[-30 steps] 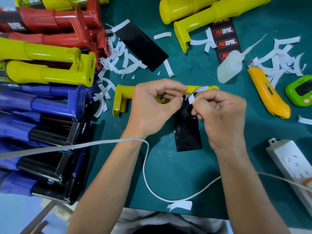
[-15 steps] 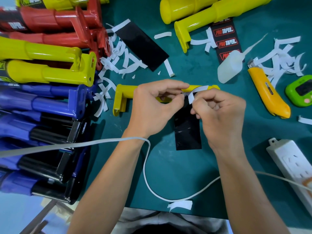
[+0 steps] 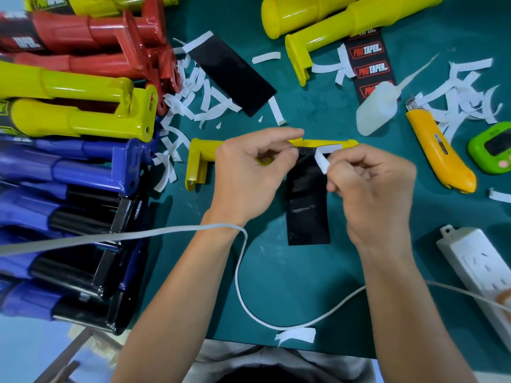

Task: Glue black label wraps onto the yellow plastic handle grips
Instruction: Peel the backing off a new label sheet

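Note:
A yellow handle grip lies across the middle of the green mat. A black label wrap hangs from it toward me, its top edge against the grip. My left hand pinches the label's top left corner against the grip. My right hand pinches a white backing strip that is partly peeled from the label's top edge. Another black label lies face down further back. A printed label strip lies near two more yellow grips.
Finished yellow, red and blue grips are stacked on the left. A glue bottle, a yellow utility knife, a green timer and white paper scraps lie at right. A power strip and white cable sit near me.
My right hand has drawn the white backing strip down and to the right, exposing more of the label's top edge. My left hand stays pinched on the label and grip.

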The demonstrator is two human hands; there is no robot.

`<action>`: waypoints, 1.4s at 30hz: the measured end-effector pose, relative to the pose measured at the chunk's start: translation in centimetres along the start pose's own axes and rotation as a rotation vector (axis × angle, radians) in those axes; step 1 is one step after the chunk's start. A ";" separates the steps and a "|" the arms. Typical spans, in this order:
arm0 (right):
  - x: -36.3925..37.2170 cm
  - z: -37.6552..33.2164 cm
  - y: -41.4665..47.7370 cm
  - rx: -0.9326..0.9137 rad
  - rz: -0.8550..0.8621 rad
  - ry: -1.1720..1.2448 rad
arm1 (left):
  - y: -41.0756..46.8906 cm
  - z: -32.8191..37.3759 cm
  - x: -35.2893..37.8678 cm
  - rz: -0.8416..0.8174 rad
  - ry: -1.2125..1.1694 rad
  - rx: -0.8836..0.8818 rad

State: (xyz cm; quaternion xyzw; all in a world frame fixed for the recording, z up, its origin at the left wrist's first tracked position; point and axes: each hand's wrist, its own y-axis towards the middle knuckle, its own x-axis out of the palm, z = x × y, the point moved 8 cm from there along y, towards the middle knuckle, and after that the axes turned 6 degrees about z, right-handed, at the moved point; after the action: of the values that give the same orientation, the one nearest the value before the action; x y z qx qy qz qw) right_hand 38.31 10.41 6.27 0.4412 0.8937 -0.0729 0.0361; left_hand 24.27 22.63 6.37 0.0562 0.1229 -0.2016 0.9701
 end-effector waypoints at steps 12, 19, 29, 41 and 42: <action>-12.4 0.1 -0.1 -0.003 0.416 -0.462 | 0.2 -0.7 -0.3 0.007 -0.007 0.007; -8.8 -2.1 -0.6 -0.212 0.298 -0.824 | 0.2 -0.6 -0.4 -0.014 0.076 0.054; -1.3 -2.1 1.0 -0.346 -0.041 -0.569 | -0.2 -0.4 -0.2 -0.051 0.101 0.079; -2.6 0.7 -0.9 0.280 -0.445 0.459 | 0.3 0.7 -0.8 -0.133 0.323 0.235; -2.6 1.2 -0.8 0.305 -0.433 0.409 | 0.3 0.7 -0.1 -0.196 0.435 0.286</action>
State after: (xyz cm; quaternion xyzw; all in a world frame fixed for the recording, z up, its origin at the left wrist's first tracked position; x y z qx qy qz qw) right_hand 39.27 7.67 5.48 0.2468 0.9342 -0.1217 -0.2269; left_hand 24.46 22.83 7.07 0.2226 0.3036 -0.2929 0.8789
